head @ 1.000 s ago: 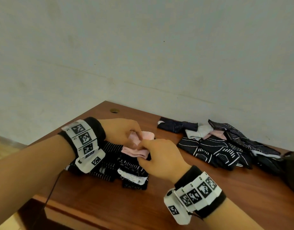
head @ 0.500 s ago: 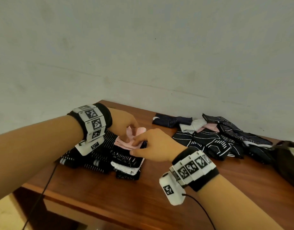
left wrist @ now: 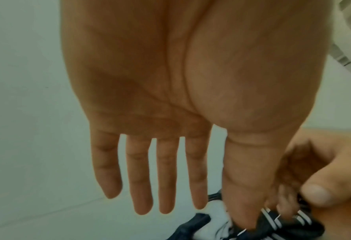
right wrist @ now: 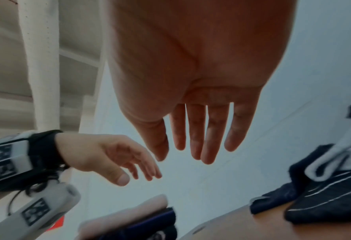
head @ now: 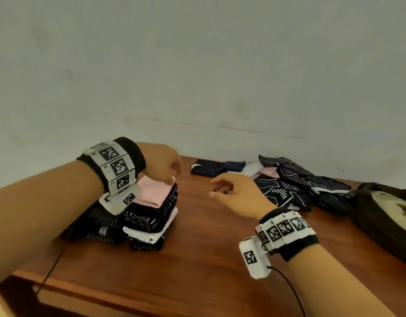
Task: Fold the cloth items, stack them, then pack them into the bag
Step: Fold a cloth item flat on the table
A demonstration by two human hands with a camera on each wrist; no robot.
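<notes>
A folded pink cloth lies on top of the stack of folded dark patterned cloths at the table's left. My left hand hovers just above the pink cloth's far edge with fingers straight and nothing in it; the right wrist view shows a gap under that hand. My right hand is in the air between the stack and the loose pile of unfolded cloths, fingers relaxed and empty. A dark bag lies open at the right edge.
The brown wooden table stands against a pale wall. A navy cloth lies at the back near the wall. Bare wood shows between stack and pile and along the front edge. Cables trail from both wrist cameras.
Both hands have let go of the pink cloth, which now rests on the stack. My right hand has moved right toward the loose pile; my left hand has lifted slightly.
</notes>
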